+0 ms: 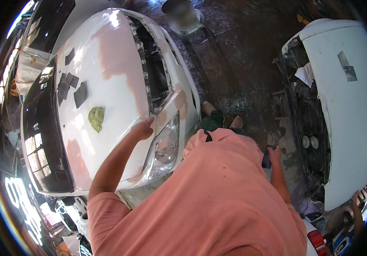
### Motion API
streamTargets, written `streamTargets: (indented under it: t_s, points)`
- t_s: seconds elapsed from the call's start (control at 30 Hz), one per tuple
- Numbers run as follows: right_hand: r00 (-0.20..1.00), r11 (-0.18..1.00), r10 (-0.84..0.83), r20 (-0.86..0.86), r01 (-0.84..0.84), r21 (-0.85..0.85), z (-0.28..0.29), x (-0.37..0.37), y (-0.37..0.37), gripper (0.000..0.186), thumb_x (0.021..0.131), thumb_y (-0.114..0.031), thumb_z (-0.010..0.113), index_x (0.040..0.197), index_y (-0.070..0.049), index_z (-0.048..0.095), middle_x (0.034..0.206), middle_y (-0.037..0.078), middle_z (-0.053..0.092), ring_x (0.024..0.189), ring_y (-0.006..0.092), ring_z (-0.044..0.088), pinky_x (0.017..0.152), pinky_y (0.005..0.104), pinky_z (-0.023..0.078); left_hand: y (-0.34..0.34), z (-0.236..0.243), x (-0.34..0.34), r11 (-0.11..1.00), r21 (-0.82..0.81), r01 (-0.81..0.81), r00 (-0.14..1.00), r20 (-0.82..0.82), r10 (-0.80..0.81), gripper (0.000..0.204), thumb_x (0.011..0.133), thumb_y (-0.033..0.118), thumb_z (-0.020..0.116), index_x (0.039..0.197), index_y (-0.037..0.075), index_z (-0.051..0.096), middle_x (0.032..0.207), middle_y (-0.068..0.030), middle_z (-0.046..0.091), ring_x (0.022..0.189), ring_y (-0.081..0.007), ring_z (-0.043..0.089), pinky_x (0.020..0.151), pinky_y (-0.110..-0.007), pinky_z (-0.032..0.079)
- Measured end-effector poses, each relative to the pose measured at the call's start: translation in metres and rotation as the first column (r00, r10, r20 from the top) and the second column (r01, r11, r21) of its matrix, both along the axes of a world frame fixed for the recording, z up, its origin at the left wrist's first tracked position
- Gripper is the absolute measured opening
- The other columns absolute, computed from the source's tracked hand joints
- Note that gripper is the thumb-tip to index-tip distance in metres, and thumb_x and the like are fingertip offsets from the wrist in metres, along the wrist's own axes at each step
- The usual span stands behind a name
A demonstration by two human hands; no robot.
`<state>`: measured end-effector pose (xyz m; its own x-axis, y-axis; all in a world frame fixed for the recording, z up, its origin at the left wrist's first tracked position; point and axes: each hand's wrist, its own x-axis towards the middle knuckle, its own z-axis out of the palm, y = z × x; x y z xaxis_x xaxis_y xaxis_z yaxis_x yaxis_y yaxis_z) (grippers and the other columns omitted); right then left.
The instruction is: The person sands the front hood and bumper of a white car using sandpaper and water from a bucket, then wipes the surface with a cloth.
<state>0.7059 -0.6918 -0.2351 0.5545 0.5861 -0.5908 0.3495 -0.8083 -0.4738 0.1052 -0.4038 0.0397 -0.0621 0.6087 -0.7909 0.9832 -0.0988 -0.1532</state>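
A white car (119, 106) on my left has pink filler patches (108, 53) over its bonnet, several dark grey sheets (80, 94) and a crumpled green cloth (95, 118) on top. My left hand (143, 129) rests at the bonnet's edge, just above the clear headlight (162, 145), index finger extended onto the panel and nothing visible held. Low by my right side, my right hand (274, 154) is closed on a dark grey sheet (267, 160).
Another white car (345, 115) with a dismantled front stands to my right. Between the cars lie a stained dark floor (234, 59) and a blurred round object (182, 23) at the top. A person's arm (356, 213) shows at the lower right rim.
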Motion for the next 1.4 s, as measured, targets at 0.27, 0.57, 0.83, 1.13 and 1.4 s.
streamTargets:
  t_s: [0.27, 0.57, 0.83, 1.13, 1.4]
  points:
    - [0.999, 1.000, 0.024, -0.041, -0.024, -0.002, -0.012, -0.003, 0.006, 0.060, 0.078, -0.030, 0.076, 0.123, 0.005, 0.054, 0.115, 0.029, 0.066, 0.107, 0.0408, 0.066, 0.090, 0.0465, 0.050, -0.024, -0.008, 0.017, 0.990, 0.126, -0.064, 0.997, -0.030, 0.068, 0.074, 0.093, 0.027, 0.056, 0.160, 0.030, 0.027, 0.116, -0.0181, 0.072, 0.103, -0.0377, 0.071, 0.086, -0.050, 0.056]
    - [0.998, 0.998, 0.062, 0.005, -0.062, -0.015, 0.028, -0.007, 0.070, 0.059, 0.084, -0.030, 0.072, 0.129, 0.003, 0.051, 0.117, 0.028, 0.065, 0.110, 0.0440, 0.064, 0.093, 0.0472, 0.048, -0.030, 0.010, 0.029, 0.992, 0.123, 0.008, 0.991, -0.135, 0.009, 0.070, 0.097, 0.029, 0.053, 0.161, 0.027, 0.026, 0.111, -0.0161, 0.074, 0.097, -0.0348, 0.073, 0.083, -0.049, 0.055]
    - [0.996, 0.996, 0.081, 0.026, -0.081, 0.024, 0.006, 0.008, 0.049, 0.063, 0.081, -0.029, 0.074, 0.129, 0.004, 0.052, 0.121, 0.029, 0.064, 0.115, 0.0448, 0.062, 0.097, 0.0471, 0.048, -0.029, 0.010, 0.020, 0.983, 0.167, 0.073, 0.991, -0.120, -0.053, 0.063, 0.097, 0.031, 0.054, 0.157, 0.024, 0.035, 0.106, -0.0190, 0.074, 0.096, -0.0370, 0.073, 0.084, -0.050, 0.055]
    - [0.995, 0.992, 0.091, 0.044, -0.087, -0.091, -0.003, 0.016, 0.025, 0.064, 0.079, -0.033, 0.074, 0.127, 0.005, 0.055, 0.119, 0.029, 0.065, 0.111, 0.0437, 0.064, 0.095, 0.0462, 0.049, -0.038, -0.028, 0.021, 0.946, 0.283, -0.160, 0.987, 0.036, 0.156, 0.068, 0.096, 0.036, 0.056, 0.158, 0.022, 0.030, 0.107, -0.0229, 0.073, 0.097, -0.0420, 0.071, 0.085, -0.054, 0.055]
    - [0.998, 0.994, 0.065, 0.023, -0.063, -0.084, 0.007, 0.012, 0.045, 0.068, 0.079, -0.035, 0.074, 0.130, 0.004, 0.053, 0.121, 0.029, 0.065, 0.112, 0.0428, 0.064, 0.097, 0.0458, 0.048, -0.052, -0.027, 0.057, 0.957, 0.254, -0.142, 0.974, -0.136, 0.181, 0.084, 0.098, 0.032, 0.054, 0.165, 0.018, 0.005, 0.106, -0.0167, 0.076, 0.095, -0.0348, 0.073, 0.084, -0.049, 0.054]
